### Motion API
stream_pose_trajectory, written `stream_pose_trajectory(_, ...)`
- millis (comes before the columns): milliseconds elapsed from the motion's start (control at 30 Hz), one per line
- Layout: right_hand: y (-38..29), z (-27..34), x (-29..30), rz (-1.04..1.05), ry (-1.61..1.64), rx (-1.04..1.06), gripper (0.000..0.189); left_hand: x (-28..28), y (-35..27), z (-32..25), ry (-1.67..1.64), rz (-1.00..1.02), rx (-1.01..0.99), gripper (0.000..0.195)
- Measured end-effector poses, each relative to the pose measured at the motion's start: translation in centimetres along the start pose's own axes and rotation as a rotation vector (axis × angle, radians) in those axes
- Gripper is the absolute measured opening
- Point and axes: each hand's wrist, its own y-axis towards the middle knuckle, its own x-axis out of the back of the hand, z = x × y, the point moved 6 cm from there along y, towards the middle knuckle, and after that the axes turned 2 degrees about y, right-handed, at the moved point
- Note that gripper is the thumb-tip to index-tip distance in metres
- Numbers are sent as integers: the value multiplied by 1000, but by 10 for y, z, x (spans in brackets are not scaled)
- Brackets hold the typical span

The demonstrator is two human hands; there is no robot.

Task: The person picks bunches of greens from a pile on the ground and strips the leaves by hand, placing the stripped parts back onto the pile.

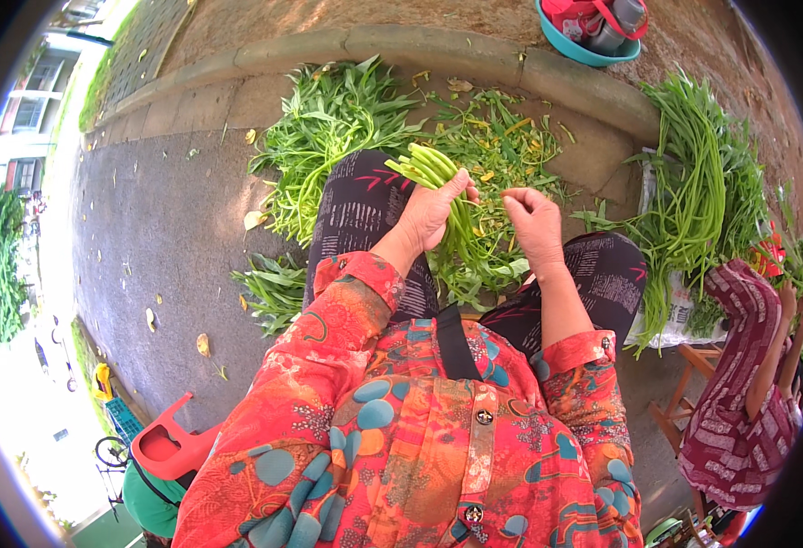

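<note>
My left hand (430,211) is wrapped around a bunch of leafy green stems (429,164), which look like water spinach. Their cut ends point up and left, and the leafy part hangs down between my knees. To the right of the bunch, my right hand (537,225) is apart from it, with thumb and forefinger tips pinched together. Nothing shows between those fingertips. Beyond my left knee lies a large heap of the same greens (347,116). Loose leaves and yellowed scraps (494,140) are strewn on the ground past my hands.
A concrete kerb (436,51) runs across the far side, with a blue basin (590,55) beyond it. At right, more long stems (696,164) lie on a white sack (675,318) near a seated person (737,438). A red plastic stool (172,445) is at lower left.
</note>
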Motion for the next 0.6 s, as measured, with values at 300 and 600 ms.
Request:
stream_pose_trajectory(300,-7,8,-16,110,-211,102,13,-1,0,0,-10,18,-11,22)
stream_pose_trajectory(600,-12,18,-23,117,-341,188,13,-3,-2,1,-3,26,18,22)
